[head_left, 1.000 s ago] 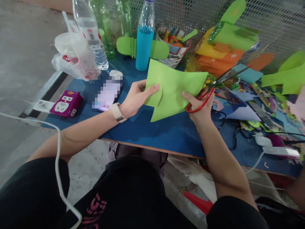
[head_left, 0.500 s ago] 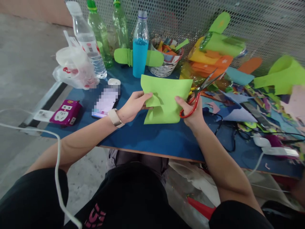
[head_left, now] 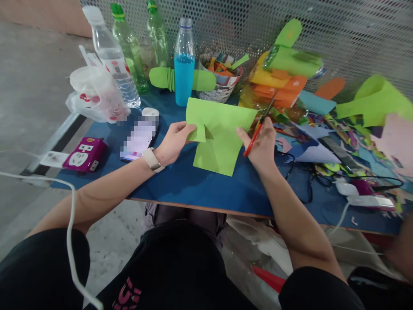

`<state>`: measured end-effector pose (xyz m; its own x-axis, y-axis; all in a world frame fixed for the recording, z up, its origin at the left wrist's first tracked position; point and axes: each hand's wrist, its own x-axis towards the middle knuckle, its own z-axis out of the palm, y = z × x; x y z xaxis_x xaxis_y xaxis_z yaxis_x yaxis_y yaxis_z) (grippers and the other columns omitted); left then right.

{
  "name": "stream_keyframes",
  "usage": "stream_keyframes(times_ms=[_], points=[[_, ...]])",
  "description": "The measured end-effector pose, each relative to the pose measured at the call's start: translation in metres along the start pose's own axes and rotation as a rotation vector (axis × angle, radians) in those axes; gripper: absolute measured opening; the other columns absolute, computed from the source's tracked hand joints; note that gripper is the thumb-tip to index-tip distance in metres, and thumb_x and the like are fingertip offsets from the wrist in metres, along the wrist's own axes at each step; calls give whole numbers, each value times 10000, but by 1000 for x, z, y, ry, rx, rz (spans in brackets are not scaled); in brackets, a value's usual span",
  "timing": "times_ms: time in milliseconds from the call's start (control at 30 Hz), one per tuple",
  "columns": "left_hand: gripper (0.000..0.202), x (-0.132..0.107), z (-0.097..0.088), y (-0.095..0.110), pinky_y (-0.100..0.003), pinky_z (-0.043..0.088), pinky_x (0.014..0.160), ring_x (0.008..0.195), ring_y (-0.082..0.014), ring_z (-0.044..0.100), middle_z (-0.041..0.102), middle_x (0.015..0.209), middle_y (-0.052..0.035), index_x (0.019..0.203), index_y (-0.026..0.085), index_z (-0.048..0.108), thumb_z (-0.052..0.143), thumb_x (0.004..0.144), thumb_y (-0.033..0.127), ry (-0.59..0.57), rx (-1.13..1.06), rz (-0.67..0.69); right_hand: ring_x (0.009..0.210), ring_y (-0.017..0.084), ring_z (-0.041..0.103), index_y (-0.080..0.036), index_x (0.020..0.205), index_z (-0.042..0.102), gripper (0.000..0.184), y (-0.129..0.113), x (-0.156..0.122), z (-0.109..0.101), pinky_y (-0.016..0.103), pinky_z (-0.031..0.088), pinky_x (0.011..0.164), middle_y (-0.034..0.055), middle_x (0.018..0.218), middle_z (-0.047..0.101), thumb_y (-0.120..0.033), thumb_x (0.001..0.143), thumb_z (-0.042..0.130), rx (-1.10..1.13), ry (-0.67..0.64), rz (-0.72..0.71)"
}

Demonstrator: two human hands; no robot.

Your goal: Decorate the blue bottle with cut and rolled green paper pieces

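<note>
A light green sheet of paper (head_left: 222,133) is held up over the blue table between my two hands. My left hand (head_left: 174,142) pinches its left edge, where a cut flap folds toward me. My right hand (head_left: 261,146) has its thumb on the paper's right edge, its other fingers behind. Red-handled scissors (head_left: 256,137) hang in that same hand, their blades pointing up and away to the right, apart from the paper. Which fingers pass through the handles is partly hidden.
Behind the paper stand a bottle of blue liquid (head_left: 184,77) and a basket of scraps (head_left: 222,88). A phone (head_left: 138,137), a purple power socket (head_left: 84,155) and a bagged cup (head_left: 93,94) lie left. Paper scraps (head_left: 342,142) and black cables (head_left: 311,181) cover the right.
The paper has flattened out, and its lower part now hangs straighter toward me. The scissors have turned so their handles show edge-on. Both hands keep hold of the sheet.
</note>
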<state>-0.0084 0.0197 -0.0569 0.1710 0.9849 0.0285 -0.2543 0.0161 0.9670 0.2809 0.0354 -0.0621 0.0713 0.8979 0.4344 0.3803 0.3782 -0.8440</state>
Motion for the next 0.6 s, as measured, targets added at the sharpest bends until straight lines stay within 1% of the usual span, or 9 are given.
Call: stream_keyframes(times_ms=[33,67,167,233,300,400,500,567,600], points=[[235,0,0,-1,-342,690,875,930,-219,827,862,976,-70,855,204,790,786,1010,381,21,40,14,936,308,751,-313,979,522,592,-1,-1,-1,532,686,902,12,891,677,-630,845,1003,-54,56,-38],[240,0,0,-2,-332,677,842,893,-209,809,856,946,-62,827,207,789,782,1007,366,43,82,34,935,308,743,-315,977,508,589,-3,-1,-1,530,679,899,8,880,656,-646,865,983,-86,55,-65],[240,-1,1,-3,-327,649,791,856,-206,780,853,914,-48,810,214,807,767,1003,351,78,160,107,946,313,728,-312,1017,523,548,-10,-5,-1,513,657,872,11,876,620,-672,921,925,-123,-32,-113],[216,-2,2,-3,-338,654,824,876,-210,784,860,944,-43,854,215,830,760,999,359,78,175,150,961,322,728,-311,1050,536,553,-15,-8,-1,506,651,855,21,893,620,-697,925,912,-136,-54,-117],[195,-2,2,-3,-359,663,892,918,-215,796,870,1005,-47,905,209,847,775,986,371,65,194,196,987,337,736,-312,1071,548,568,-20,-10,-1,515,658,859,36,911,631,-762,938,867,-143,-21,-119],[178,-4,3,-2,-390,668,977,1026,-243,815,880,1098,-70,969,199,862,826,956,373,26,232,252,1021,355,731,-311,1067,575,618,-27,-10,-4,552,664,919,65,935,643,-906,969,712,-151,26,-177],[164,-4,3,0,-403,681,982,1086,-268,824,879,1101,-81,983,192,845,855,921,344,20,229,252,930,328,661,-307,981,558,733,-34,-7,-11,573,636,948,67,921,598,-1039,942,550,-227,27,-311],[163,-4,4,0,-396,690,976,1092,-268,830,879,1101,-78,997,193,823,858,895,315,40,209,249,856,296,598,-307,910,508,766,-36,-5,-16,559,616,937,51,889,551,-1070,944,462,-296,18,-377],[169,-3,4,0,-390,694,973,1090,-264,833,880,1108,-76,1007,195,811,857,883,301,47,194,251,830,285,580,-307,894,491,759,-36,-5,-17,549,611,927,41,871,532,-1062,959,441,-318,20,-384]])
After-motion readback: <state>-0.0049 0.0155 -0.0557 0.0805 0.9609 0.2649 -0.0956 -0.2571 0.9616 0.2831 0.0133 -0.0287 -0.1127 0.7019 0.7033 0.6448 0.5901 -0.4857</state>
